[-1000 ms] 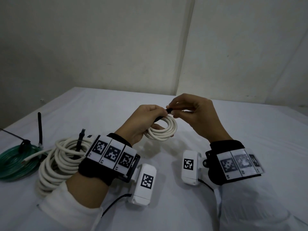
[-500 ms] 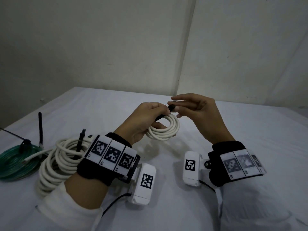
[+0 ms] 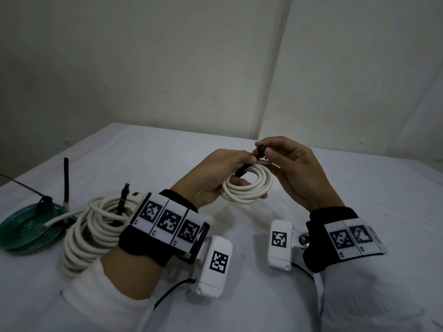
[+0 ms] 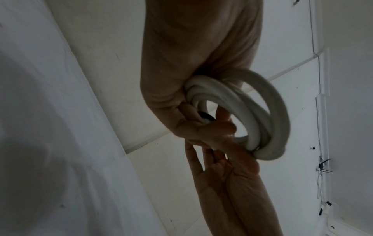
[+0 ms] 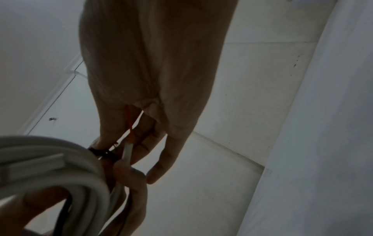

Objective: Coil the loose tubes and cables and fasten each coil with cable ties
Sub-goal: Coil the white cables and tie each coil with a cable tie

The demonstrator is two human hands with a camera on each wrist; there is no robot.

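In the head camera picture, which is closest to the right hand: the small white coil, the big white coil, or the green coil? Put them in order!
1. Small white coil, beside the right hand, in the left hand.
2. Big white coil, on the table, left.
3. Green coil, far left.

right hand (image 5: 153,89), black cable tie (image 5: 102,153), white coil (image 5: 60,162)

A bare, dim room, seemingly a plain recording or work space rather than a home. A tabletop (image 3: 359,188) draped in white cloth stands in a corner of unpainted off-white panel walls (image 3: 143,56). At nine o'clock lie a green tube coil (image 3: 21,226) and a white cable coil (image 3: 91,226).
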